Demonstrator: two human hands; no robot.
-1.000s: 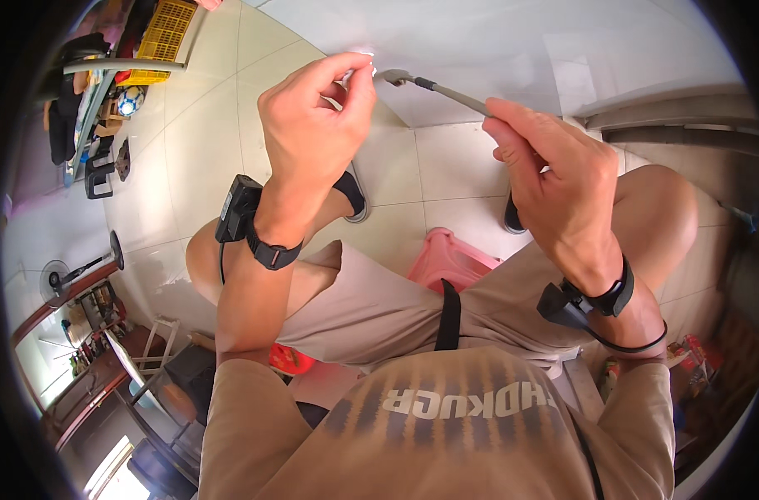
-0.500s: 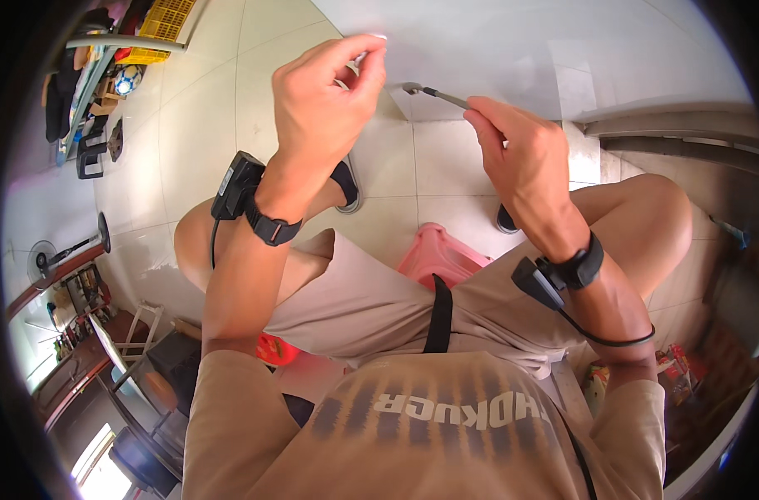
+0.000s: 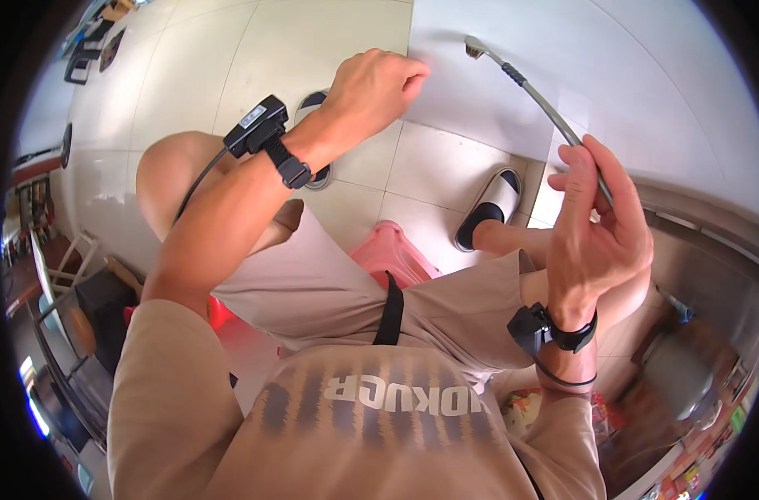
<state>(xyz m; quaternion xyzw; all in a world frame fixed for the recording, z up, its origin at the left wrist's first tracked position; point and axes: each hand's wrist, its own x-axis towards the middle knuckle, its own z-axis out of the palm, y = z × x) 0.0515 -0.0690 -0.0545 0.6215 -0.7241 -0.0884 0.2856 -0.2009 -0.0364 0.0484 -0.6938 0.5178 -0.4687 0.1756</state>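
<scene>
A slim grey brush [image 3: 546, 111] is gripped by its handle end in my right hand [image 3: 600, 237], between thumb and fingers. It slants up and left, away from the hand. Its small head carries short brown bristles, and a dark ridged band circles the neck, much like a toothbrush. My left hand [image 3: 375, 87] is closed with the fingers curled under, left of the brush head and apart from it. Whatever those fingers pinch is hidden. The large pale, smooth surface [image 3: 479, 100] lies beyond both hands.
Below my hands, a pink plastic stool [image 3: 388, 250] stands between my legs on the tiled floor [image 3: 329, 46]. A grey ledge [image 3: 688, 225] runs along the right. Chairs and furniture [image 3: 84, 308] crowd the left edge. Black straps with small boxes circle both wrists.
My right hand has moved right and down and turned, so the brush now shows at length. My left hand has swung right and turned knuckles up; the white bit at its fingertips is out of sight.
</scene>
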